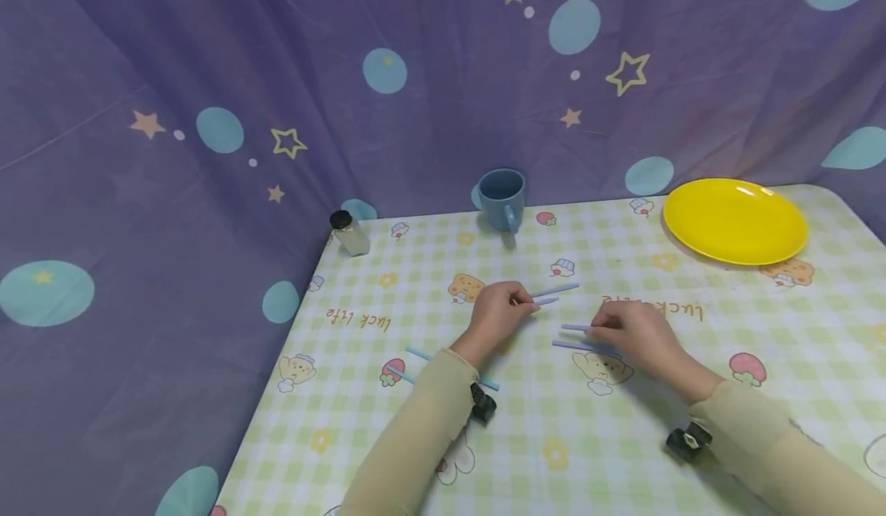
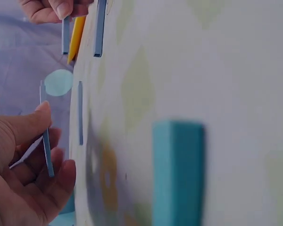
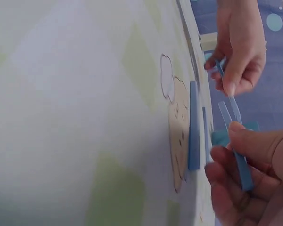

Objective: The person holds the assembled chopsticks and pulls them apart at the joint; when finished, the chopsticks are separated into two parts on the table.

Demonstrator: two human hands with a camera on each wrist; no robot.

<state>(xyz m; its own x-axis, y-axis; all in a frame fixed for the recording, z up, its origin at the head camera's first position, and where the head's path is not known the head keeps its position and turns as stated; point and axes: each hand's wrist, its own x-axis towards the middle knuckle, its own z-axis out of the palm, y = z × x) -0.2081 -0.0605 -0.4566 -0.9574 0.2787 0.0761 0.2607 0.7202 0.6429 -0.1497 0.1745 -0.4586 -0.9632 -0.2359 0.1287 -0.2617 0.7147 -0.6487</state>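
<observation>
My left hand pinches a thin blue-grey stick with a narrower tip, held above the table. A second stick of that colour lies just beyond the fingers. Opposite it, my right hand pinches another blue-grey stick between thumb and fingers, its end towards the left hand. Beneath the right hand, a further such stick rests on the cloth. Teal sticks lie under my left forearm, partly hidden by the sleeve; one looms blurred as a teal bar in the left wrist view.
A blue mug stands at the table's back edge. To its left is a small black-lidded jar; a yellow plate sits at the back right. The checked tablecloth meets a purple curtain behind.
</observation>
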